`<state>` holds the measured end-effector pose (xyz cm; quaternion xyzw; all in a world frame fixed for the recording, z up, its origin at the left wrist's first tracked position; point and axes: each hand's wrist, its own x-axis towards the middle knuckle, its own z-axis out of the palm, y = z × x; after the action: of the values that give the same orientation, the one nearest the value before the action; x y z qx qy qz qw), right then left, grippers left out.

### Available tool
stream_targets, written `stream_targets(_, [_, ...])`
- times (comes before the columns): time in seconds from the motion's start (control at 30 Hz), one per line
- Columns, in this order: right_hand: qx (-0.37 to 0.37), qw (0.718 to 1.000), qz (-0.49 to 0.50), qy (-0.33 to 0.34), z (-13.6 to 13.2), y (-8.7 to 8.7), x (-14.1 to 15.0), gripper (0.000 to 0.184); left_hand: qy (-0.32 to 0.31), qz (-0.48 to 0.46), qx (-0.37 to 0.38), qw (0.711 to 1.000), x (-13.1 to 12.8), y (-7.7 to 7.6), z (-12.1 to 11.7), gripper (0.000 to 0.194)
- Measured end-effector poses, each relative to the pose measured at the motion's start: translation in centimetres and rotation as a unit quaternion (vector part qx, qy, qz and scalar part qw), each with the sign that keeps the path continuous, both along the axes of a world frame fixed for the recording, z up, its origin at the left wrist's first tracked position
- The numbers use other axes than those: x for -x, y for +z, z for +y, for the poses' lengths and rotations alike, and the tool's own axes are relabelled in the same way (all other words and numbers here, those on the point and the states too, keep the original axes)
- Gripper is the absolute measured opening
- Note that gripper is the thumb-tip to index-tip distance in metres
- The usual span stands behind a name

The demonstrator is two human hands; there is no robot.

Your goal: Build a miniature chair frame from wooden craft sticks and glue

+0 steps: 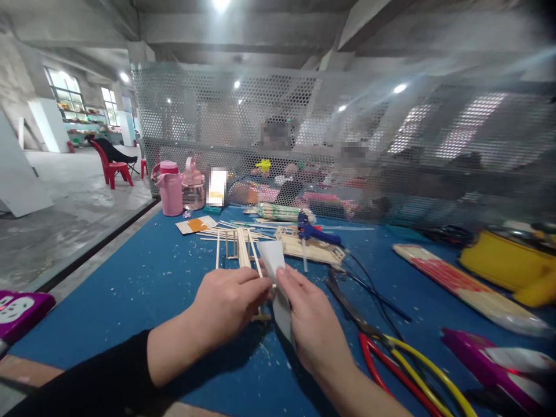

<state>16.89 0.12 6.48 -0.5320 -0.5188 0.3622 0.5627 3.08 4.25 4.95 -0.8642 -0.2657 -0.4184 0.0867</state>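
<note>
Right hand has a white sheet pinched under the thumb, right beside the stick frame the left hand is gripping over the blue table. Looks partway to me: some bars joined, loose sticks unattached beyond, near 1 glue gun.

pale wooden stick frame | white sheet | tilted, beside frame

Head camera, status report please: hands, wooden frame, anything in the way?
Left hand gripping wooden frame, covering part of it. Right hand pinching white sheet alongside. Blue glue gun lying beyond, clear of both hands.
</note>
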Motion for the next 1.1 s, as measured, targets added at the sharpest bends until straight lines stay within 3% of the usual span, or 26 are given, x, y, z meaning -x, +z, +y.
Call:
stream_targets(0.2, [0.016,1.000,0.005,-0.026,-1.3,-0.3,0.2,0.047,0.001,-0.018,-0.008,1.000,-0.1,-0.2,0.0,0.024])
stream_targets(0.67, [0.017,0.994,0.106,-0.011,-0.7,-0.7,0.6,0.048,0.003,-0.015,0.002,1.000,-0.1,-0.1,-0.3,0.024])
stream_targets(0.83, [0.035,0.994,0.103,-0.013,-0.7,-1.0,0.6,0.049,0.019,-0.029,0.010,0.999,-0.2,-0.3,-0.3,0.025])
stream_targets(1.0, [0.005,0.992,0.123,0.000,0.0,-0.8,0.9,0.052,0.019,-0.003,0.009,1.000,-0.1,-0.2,-0.3,0.026])
stream_targets(1.1, [0.032,0.993,0.111,0.003,-0.2,-0.7,0.8,0.051,0.020,-0.011,0.025,0.999,0.0,-0.2,-0.2,0.026])
